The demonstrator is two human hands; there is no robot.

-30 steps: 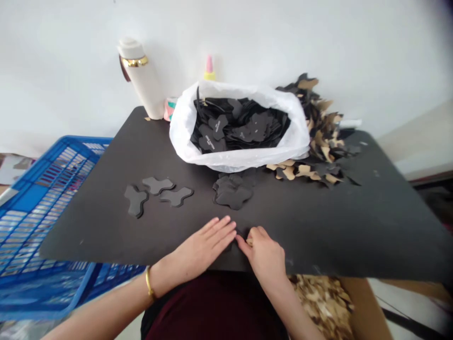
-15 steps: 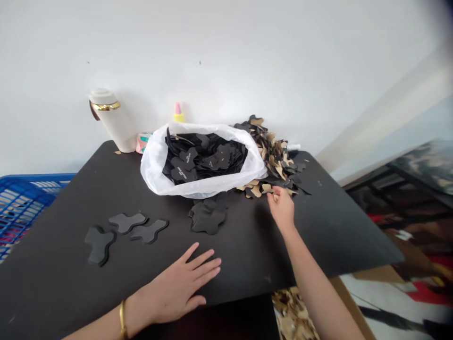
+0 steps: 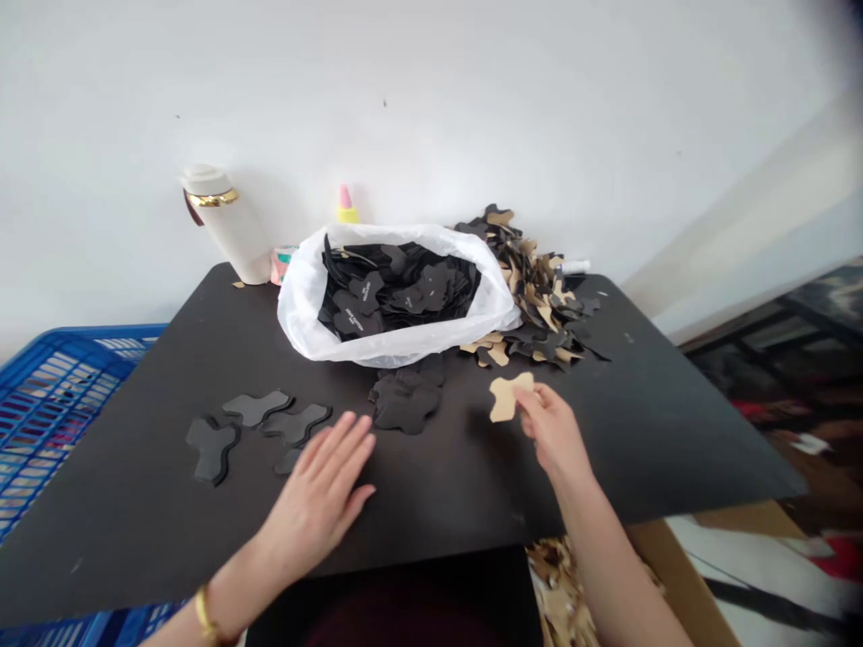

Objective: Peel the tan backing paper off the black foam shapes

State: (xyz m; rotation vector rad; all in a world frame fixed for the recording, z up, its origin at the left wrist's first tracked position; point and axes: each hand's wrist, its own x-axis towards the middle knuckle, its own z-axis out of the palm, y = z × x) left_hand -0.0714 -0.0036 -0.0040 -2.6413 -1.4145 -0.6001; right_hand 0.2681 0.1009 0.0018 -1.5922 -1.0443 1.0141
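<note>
Head view: black worktop (image 3: 465, 485), its far edge by a white wall (image 3: 431, 108).
Right hand (image 3: 526, 396): closed in a pinch on one lobe of the tan three-lobed piece (image 3: 502, 401); piece held over the worktop's right half, in front of the mixed pile.
Left hand (image 3: 316, 503): released, palm down, fingers extended, near the middle of the near edge; contact with the partly hidden dark piece (image 3: 287, 463) beside its fingers cannot be told.
Dark three-lobed pieces (image 3: 212, 447): small groups lying flat toward the left edge.
Black stack (image 3: 406, 400): overlapping pieces just in front of the bag, between the two hands.
White plastic bag (image 3: 397, 346): open-topped, toward the far edge, filled with black cut-outs (image 3: 424, 292), some with pale print.
Mixed pile (image 3: 539, 296): black and tan pieces against the bag's right side, reaching toward the far right corner.
Bottle (image 3: 235, 229): white, gold band, at the far left corner; pink packet (image 3: 279, 267) beside it.
Blue basket (image 3: 60, 386): beyond the left edge, below the worktop.
Tan scraps (image 3: 563, 598): in a cardboard box (image 3: 680, 575) below the near edge.
</note>
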